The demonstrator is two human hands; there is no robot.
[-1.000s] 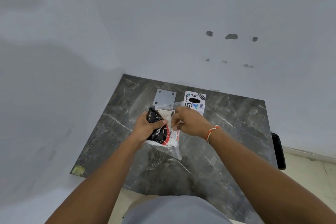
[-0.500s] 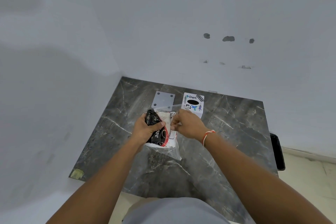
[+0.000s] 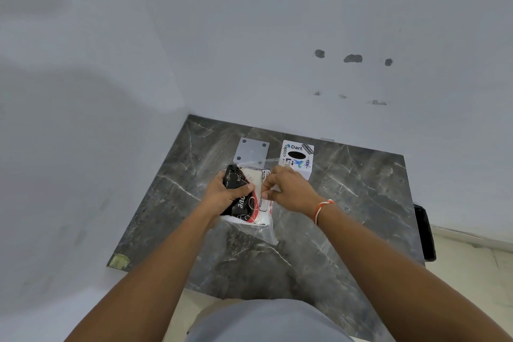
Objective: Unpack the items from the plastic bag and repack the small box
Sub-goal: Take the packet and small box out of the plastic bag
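Observation:
A clear plastic bag [image 3: 256,232] is held above the dark marble table [image 3: 347,203]. Inside it I see a black, red and white packet [image 3: 244,204] and a white packet beside it. My left hand [image 3: 226,193] grips the bag around the black packet from the left. My right hand [image 3: 288,187] pinches the bag's top edge on the right. Just behind my right hand stands a small white box [image 3: 298,159] with stickers and a dark oval hole on top.
A flat grey square plate [image 3: 251,151] with dark dots at its corners lies left of the white box. Walls close off the table at the back and left. A black object [image 3: 424,232] sits off the table's right edge. A yellowish patch [image 3: 119,261] marks the near-left corner.
Both hands keep their grip on the bag and have barely shifted. The view has drifted slightly.

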